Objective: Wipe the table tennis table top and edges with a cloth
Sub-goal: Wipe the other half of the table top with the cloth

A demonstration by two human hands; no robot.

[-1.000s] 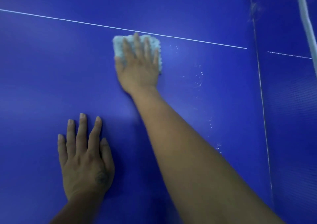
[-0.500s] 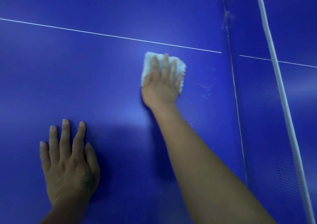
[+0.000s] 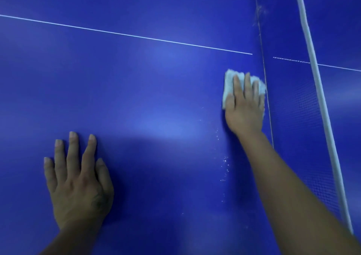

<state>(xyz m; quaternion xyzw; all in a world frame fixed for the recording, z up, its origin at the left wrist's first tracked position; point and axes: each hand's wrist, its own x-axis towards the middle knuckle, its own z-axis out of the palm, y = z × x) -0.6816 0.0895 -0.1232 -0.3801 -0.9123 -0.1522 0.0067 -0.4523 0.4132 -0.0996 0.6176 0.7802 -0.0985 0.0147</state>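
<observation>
1. The right fingers [image 3: 248,87] lie straight and close together, flat on a white cloth [image 3: 229,84], pressing it down rather than pinching it.
2. The cloth sits under the right hand [image 3: 244,108] on the blue surface [image 3: 136,90]. Its fluffy edges show beyond the fingertips and along the thumb side. Its right edge reaches the foot of the net [image 3: 300,122]; whether the two touch cannot be told.
3. The left fingers [image 3: 71,153] are straight and slightly spread, holding nothing. The left hand [image 3: 78,186] rests palm-down on the surface at lower left, well apart from the cloth.
4. A trail of pale specks [image 3: 224,163] dots the surface below the cloth, between the two arms and just left of the right forearm.
5. A thin white line [image 3: 136,36] crosses the surface beyond both hands, stops near the net and resumes on the far side.
6. The net runs top to bottom at the right, its dark mesh topped by a white band [image 3: 320,90]. The right forearm crosses in front of its lower part.
</observation>
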